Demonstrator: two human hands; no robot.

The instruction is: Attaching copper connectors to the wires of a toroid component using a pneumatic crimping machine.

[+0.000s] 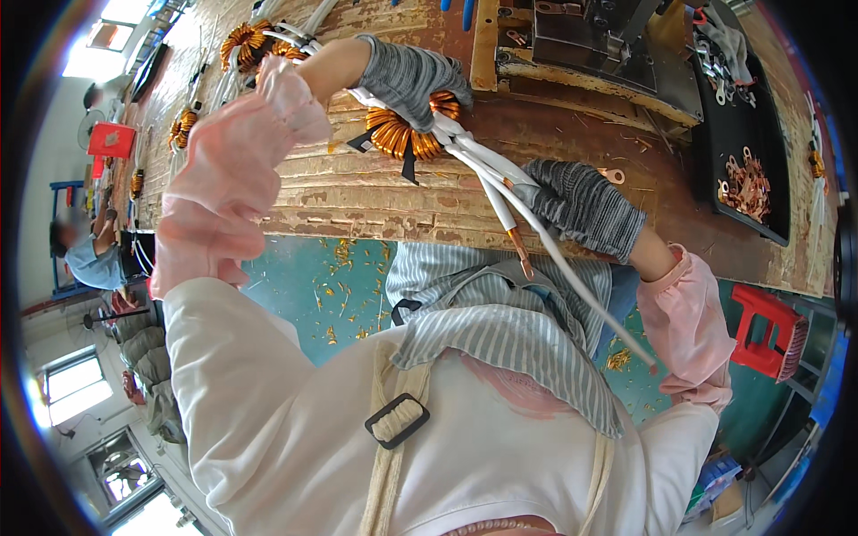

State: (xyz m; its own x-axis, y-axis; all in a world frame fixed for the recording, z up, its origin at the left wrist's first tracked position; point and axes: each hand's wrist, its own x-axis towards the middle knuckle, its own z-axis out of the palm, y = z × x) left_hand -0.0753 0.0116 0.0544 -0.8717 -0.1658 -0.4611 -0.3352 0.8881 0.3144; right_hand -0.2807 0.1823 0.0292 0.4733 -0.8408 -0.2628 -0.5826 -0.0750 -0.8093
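A copper-wound toroidal coil [399, 136] with black tabs lies on the wooden bench. My left hand [413, 79], in a grey knit glove, is closed over the coil's top and the start of its leads. White-sleeved leads [474, 159] run from the coil toward my right hand [581, 207], also gloved, whose fingers are closed around them. One lead with a copper terminal lug [525, 264] at its tip hangs over the bench edge. A longer white lead [581, 290] droops past my lap. Another copper lug [612, 176] shows just beyond my right hand; whether it is held cannot be told.
A metal press [617, 54] stands at the far right of the bench. Beside it sits a black tray [770, 192] with loose copper lugs. More coils [246, 45] lie far left. A red stool [767, 332] is at right; another person [94, 259] works far left.
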